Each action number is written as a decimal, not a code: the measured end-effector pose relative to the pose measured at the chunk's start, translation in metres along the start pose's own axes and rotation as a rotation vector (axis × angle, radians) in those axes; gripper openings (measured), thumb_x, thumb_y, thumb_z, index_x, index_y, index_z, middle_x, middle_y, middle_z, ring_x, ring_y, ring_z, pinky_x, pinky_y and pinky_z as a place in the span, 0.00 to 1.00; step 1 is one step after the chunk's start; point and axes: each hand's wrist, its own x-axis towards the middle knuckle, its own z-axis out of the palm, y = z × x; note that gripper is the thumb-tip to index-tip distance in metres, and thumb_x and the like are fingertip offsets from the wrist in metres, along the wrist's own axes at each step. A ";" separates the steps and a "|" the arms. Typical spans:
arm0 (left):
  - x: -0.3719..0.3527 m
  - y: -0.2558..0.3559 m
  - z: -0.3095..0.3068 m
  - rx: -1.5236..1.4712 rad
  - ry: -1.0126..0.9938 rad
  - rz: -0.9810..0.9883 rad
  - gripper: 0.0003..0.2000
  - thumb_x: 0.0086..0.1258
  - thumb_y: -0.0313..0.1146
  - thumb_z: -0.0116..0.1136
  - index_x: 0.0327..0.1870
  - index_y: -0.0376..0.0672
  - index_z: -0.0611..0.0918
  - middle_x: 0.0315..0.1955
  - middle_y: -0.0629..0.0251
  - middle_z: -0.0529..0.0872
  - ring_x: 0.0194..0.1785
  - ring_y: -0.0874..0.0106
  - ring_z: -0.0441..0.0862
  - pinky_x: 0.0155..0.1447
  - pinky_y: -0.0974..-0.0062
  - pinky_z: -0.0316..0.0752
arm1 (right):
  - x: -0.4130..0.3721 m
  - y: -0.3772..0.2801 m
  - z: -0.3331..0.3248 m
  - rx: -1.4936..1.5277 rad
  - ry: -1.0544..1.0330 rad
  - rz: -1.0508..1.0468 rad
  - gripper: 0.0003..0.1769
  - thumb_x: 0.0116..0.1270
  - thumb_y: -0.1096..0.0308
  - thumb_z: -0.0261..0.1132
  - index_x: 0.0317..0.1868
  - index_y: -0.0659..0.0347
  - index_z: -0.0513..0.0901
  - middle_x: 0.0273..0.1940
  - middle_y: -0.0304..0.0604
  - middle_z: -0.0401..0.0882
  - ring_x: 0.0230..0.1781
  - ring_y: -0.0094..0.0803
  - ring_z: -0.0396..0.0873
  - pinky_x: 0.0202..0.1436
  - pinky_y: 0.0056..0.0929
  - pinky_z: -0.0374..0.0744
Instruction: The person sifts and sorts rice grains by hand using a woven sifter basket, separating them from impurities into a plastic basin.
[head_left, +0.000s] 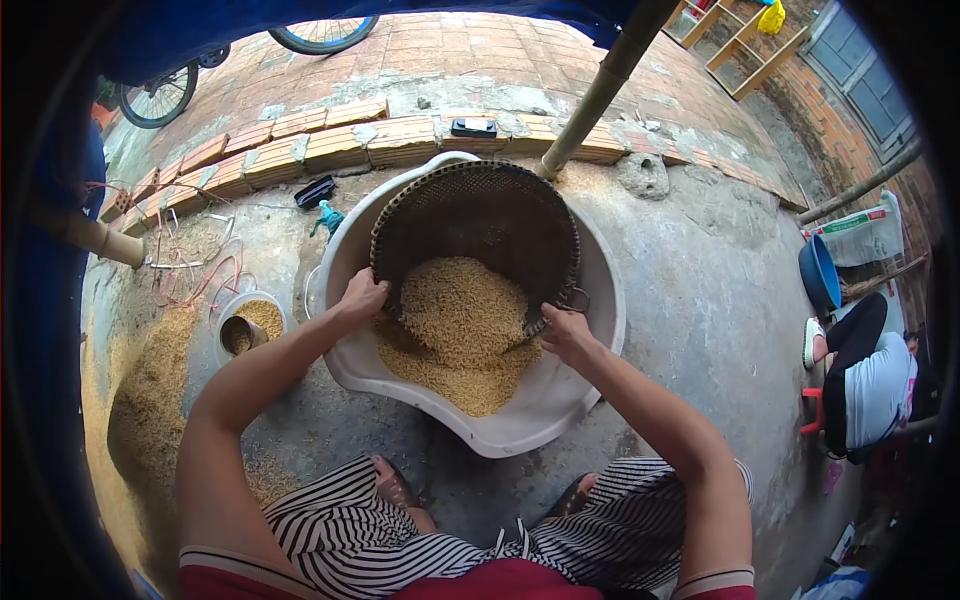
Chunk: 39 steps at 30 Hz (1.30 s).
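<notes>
A dark woven basket (480,210) is tilted over a large pale plastic tub (595,290), its opening facing me. Yellow grain (463,300), looking like unhusked rice, lies in the basket's lower part and runs over its front edge onto more grain (475,390) in the tub. My left hand (364,296) is closed on the left side of the basket's rim. On the right side, my right hand (568,332) grips the rim beside a small ring (575,299). The fingertips of both hands are partly hidden behind the rim.
Left of the tub stands a small white bucket (222,345) with grain and a metal can (240,335), near a grain heap (160,380). A bamboo pole (600,95) rises behind the tub by a low brick edge (390,145). A seated person (870,390) is at right.
</notes>
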 end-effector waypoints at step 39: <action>0.010 0.047 -0.035 -0.822 -0.034 0.211 0.12 0.54 0.18 0.46 0.40 0.36 0.74 0.32 0.62 0.77 0.34 0.70 0.76 0.36 0.73 0.73 | -0.023 -0.032 0.001 -0.299 0.007 -0.458 0.10 0.63 0.72 0.53 0.44 0.67 0.70 0.37 0.44 0.76 0.35 0.33 0.79 0.34 0.31 0.83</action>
